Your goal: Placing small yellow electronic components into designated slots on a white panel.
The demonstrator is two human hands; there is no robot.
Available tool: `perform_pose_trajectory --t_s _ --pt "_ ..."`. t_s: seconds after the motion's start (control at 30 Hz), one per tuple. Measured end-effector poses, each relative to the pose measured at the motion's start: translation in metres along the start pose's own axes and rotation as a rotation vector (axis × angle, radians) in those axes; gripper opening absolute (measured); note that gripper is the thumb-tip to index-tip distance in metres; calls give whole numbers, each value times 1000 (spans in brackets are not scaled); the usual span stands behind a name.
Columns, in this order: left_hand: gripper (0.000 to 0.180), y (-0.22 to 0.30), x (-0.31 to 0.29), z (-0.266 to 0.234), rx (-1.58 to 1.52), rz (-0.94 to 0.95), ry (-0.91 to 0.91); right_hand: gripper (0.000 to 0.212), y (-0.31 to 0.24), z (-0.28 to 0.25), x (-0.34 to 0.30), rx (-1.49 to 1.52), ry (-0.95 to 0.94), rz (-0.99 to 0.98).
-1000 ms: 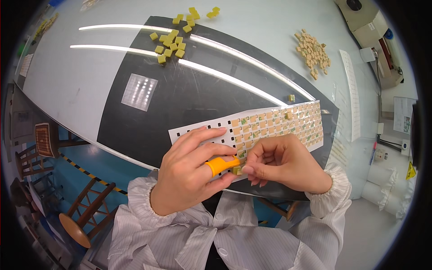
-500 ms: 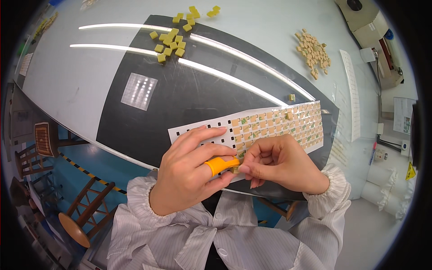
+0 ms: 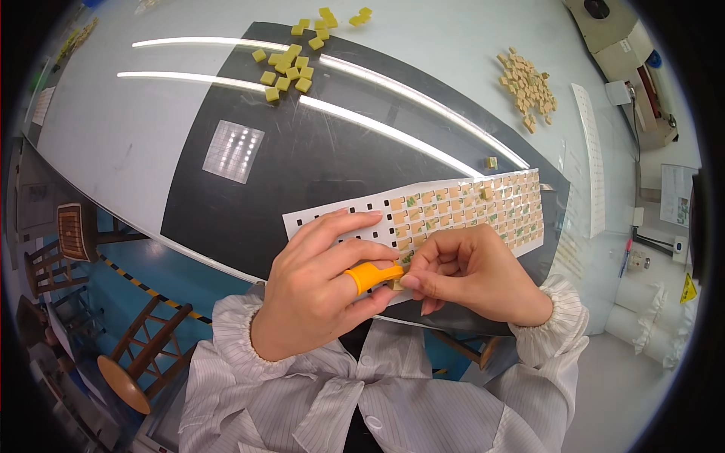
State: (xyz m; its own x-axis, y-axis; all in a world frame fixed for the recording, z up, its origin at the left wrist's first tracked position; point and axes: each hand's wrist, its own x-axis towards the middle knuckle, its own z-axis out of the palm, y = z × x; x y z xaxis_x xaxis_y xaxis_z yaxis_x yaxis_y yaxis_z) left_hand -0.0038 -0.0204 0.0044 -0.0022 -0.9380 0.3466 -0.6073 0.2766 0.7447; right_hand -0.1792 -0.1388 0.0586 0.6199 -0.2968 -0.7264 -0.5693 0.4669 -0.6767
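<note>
Over flat wht sheet [image 3: 379, 205], L hand [image 3: 313, 287] pinches sm. sq. block [image 3: 395, 285], R hand's [image 3: 479, 275] grip unclear.

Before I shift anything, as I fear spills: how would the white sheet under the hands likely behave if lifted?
The white sheet looks thin and flat, so it would probably bend if raised by one corner. Tilting it might send the small yellowish block on it sliding, as that block stands proud.
</note>
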Motion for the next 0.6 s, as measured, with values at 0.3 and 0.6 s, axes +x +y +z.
perform_pose_trajectory --t_s 0.3,0.6 --pt "20 1 2 1 5 1 6 13 7 6 -1 -117 61 -104" --pt "22 1 1 1 24 4 26 19 10 3 -2 -397 167 -398"
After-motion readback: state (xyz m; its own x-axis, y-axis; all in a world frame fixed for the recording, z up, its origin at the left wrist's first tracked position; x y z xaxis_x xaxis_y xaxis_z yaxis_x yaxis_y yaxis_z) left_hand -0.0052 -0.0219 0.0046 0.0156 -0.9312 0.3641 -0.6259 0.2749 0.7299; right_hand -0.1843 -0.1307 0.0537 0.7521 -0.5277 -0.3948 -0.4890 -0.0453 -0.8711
